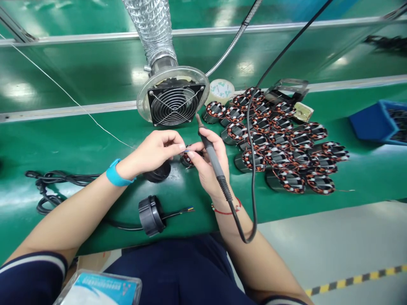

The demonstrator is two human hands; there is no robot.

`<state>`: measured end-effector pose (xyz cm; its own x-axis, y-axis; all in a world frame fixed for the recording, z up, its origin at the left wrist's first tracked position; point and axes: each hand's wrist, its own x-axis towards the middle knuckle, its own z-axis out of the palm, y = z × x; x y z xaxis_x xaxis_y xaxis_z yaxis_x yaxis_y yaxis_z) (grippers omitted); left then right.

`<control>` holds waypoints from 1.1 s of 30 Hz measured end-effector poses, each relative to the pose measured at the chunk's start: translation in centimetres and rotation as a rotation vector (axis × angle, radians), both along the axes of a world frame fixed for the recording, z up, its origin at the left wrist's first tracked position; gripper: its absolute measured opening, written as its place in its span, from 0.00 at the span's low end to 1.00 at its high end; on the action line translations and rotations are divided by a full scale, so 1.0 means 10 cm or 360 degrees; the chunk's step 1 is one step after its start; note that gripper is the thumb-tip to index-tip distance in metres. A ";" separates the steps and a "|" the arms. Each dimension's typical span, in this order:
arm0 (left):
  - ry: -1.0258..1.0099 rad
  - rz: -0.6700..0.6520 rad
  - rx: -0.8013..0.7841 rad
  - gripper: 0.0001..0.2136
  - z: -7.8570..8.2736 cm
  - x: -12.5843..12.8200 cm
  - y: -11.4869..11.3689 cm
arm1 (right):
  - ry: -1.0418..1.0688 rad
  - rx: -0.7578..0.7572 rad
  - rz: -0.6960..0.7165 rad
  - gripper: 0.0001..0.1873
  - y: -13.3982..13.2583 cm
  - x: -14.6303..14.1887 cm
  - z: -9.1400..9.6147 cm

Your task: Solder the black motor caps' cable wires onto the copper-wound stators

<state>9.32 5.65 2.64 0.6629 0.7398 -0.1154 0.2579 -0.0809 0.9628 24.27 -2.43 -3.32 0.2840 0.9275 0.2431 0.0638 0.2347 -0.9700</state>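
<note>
"Watching the head feed here. What has the left hand got?"

"From my screen, the left hand is pinched almost shut, its fingertips closed on a thin blue-tipped wire."

"And the right hand?"

"The right hand wraps a black-handled soldering iron like a pen, its tip pointing up, near the fan. Its forefinger reaches toward a small wound stator between both hands. I can't tell which hand bears the stator's weight."

"What's around them?"

"A crowded cluster of larger wound stators stands just right of the hands on the green workbench. Ahead, I see a fume extractor fan on a foil duct. A black round cap with its cable lies nearer the person, and a second cap sits under the left hand. A blue bin sits at far right."
</note>
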 end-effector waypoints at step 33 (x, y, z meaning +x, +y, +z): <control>0.0580 -0.0170 0.0677 0.07 -0.04 -0.01 -0.15 | -0.0562 0.0140 -0.0386 0.18 -0.34 0.08 0.04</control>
